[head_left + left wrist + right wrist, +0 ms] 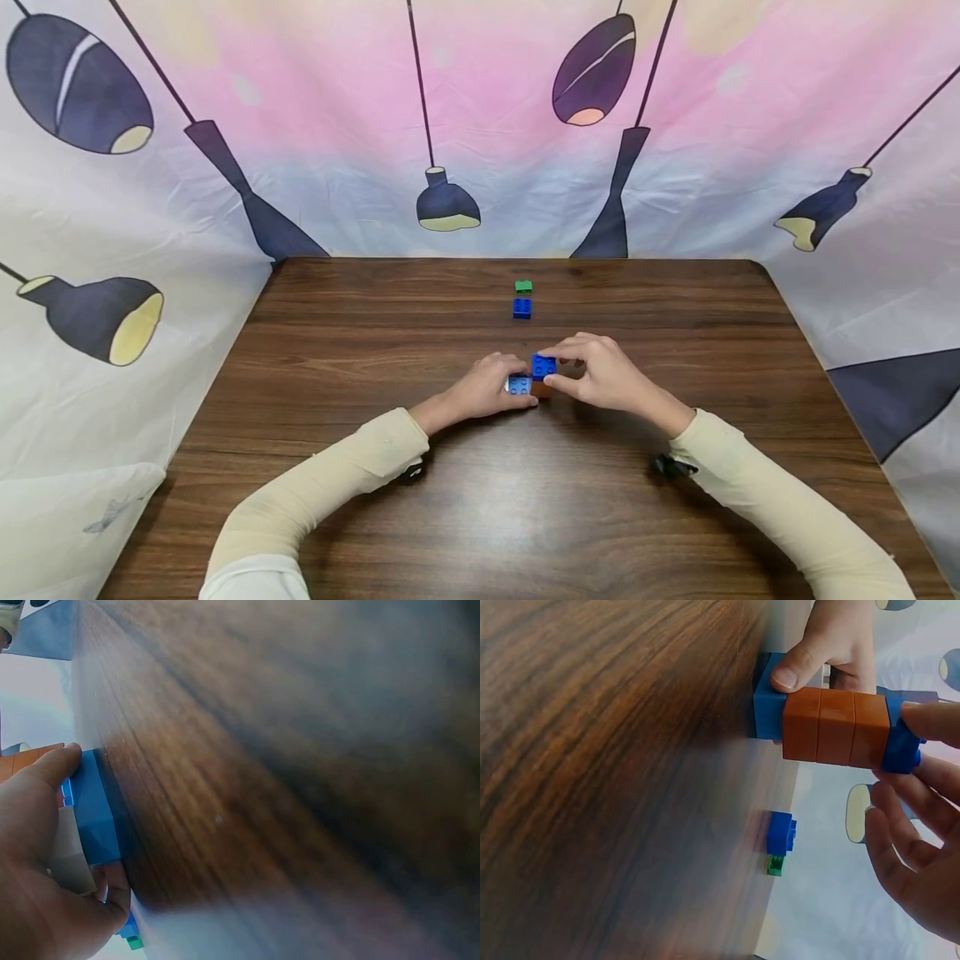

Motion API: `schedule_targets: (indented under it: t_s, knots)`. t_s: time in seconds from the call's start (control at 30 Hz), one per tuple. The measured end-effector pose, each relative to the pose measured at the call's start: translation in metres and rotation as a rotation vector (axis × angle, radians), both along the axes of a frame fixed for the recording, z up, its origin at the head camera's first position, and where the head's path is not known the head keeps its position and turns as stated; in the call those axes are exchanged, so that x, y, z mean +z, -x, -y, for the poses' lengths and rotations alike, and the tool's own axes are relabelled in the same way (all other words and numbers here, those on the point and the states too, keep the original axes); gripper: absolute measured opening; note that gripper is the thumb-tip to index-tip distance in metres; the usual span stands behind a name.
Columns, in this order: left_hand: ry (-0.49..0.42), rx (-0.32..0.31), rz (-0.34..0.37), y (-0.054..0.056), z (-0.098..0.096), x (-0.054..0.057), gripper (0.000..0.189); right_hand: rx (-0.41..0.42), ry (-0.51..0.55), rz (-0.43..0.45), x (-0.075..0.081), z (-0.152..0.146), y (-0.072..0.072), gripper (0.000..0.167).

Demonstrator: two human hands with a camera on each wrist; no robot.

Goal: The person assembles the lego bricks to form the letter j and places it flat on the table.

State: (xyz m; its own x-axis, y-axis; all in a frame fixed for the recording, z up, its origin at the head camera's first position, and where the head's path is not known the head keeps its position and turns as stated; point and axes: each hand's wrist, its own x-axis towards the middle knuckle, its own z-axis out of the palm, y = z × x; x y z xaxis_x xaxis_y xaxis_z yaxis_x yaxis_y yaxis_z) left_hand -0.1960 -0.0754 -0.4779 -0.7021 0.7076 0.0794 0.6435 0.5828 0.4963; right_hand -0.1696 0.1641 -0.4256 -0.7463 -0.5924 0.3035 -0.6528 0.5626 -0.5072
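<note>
A toy brick stack stands on the table. Three orange bricks (836, 726) rise from a wide blue base brick (96, 806). My left hand (489, 386) grips that base between thumb and fingers. Beside the orange column, a pale brick (73, 859) also sits on the base, and light blue studs (519, 385) show there from above. At the column's top is a dark blue brick (543, 366), pinched between the thumb and fingers of my right hand (606, 375). It meets the uppermost orange brick, though whether it is fully pressed down I cannot tell.
Farther back on the wooden table (360, 333) lie a loose blue brick (522, 309) and a smaller green brick (523, 287) just behind it. A printed cloth (337, 100) hangs at the table's back and sides.
</note>
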Motion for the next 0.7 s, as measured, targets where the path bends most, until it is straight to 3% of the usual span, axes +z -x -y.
schedule_targets:
  t_s: [0.23, 0.47, 0.7]
  knots:
    - [-0.008, 0.002, -0.003, 0.002, 0.0, 0.0, 0.035, -0.013, 0.017, 0.085, 0.002, -0.001, 0.002, 0.036]
    - [-0.004, -0.001, -0.011, 0.001, 0.0, 0.0, 0.036, -0.004, 0.033, 0.115, 0.005, -0.004, 0.004, 0.036]
    - [-0.024, -0.014, -0.027, 0.0, 0.0, -0.001, 0.035, -0.061, 0.104, 0.145, 0.008, -0.01, 0.014, 0.036]
